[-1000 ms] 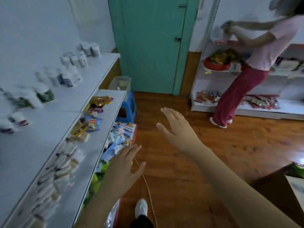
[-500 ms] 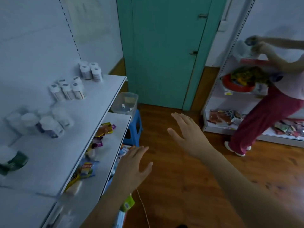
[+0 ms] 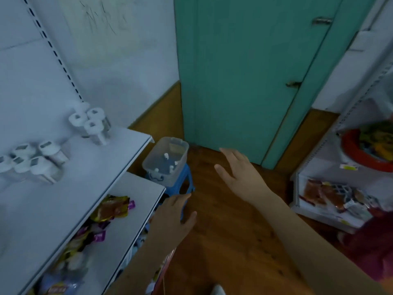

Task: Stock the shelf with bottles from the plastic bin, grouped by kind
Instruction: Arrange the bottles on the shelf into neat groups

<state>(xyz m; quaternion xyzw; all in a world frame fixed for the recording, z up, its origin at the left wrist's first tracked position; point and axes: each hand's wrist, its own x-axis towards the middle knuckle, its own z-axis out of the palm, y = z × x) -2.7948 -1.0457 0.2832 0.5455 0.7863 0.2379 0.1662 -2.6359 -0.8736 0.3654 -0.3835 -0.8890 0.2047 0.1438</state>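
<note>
Both hands out in front, empty. Left hand (image 3: 174,218) low, near the edge of the lower white shelf board (image 3: 136,201), fingers relaxed & lightly spread, holding nothing. Right hand (image 3: 240,173) higher, over the brown wood floor (image 3: 229,241), fingers straight & spread, thumb out, also holding nothing.

Clear plastic bin (image 3: 167,161) sits on a small blue plastic stool (image 3: 187,182) at the far end of the shelving, just in front of the teal door (image 3: 244,77); a few small white-capped bottles (image 3: 165,156) stand inside it. Neither hand touches the bin.

Upper white metal shelf (image 3: 102,162) carries 2 clusters of white-capped bottles: far cluster (image 3: 91,124) near the back wall, near cluster (image 3: 32,160) at left, blurred. Lower board holds coloured snack packets (image 3: 112,207). At right, another white shelving unit (image 3: 319,184) w/ a red basket (image 3: 361,154) & more packets.
</note>
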